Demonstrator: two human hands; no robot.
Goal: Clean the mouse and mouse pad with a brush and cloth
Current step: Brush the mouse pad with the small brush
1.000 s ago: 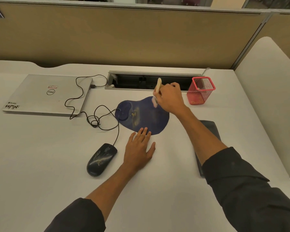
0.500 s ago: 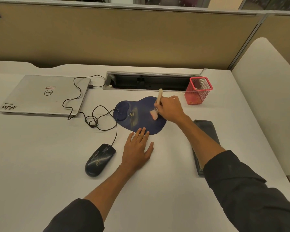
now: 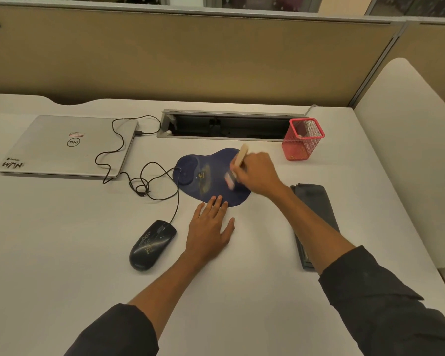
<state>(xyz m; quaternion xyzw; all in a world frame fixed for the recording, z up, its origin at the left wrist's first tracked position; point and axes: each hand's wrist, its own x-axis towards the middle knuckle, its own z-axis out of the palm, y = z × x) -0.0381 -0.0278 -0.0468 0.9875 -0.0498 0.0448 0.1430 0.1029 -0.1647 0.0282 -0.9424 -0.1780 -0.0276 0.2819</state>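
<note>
Mouse pad (image 3: 211, 173): dark blue, rounded outline, lying flat on the white desk (image 3: 62, 253) just in front of the cable trough (image 3: 229, 124); pale worn marks near its middle. Brush (image 3: 238, 164): light wooden handle tilted up and away from the person, pinkish bristles blurred and down on the pad's right part; gripped by the right hand (image 3: 257, 173), fingers curled round the handle. Left hand (image 3: 211, 227): palm down on the desk, fingers straight and close together, their tips resting on the pad's near edge; thumb spread to the right. Mouse (image 3: 152, 244): black, glossy, on the desk left of the left hand and apart from the pad; its cable (image 3: 144, 181) runs in loops to the side of the laptop (image 3: 64, 147). Cloth (image 3: 314, 214): dark grey, folded long, on the desk right of the pad, partly hidden under the right forearm. Laptop: silver, lid closed, far left. Pen holder (image 3: 302, 140): red mesh, square, upright, right of the trough; contents cannot be made out. Partition (image 3: 190, 60): tan, behind the desk.
</note>
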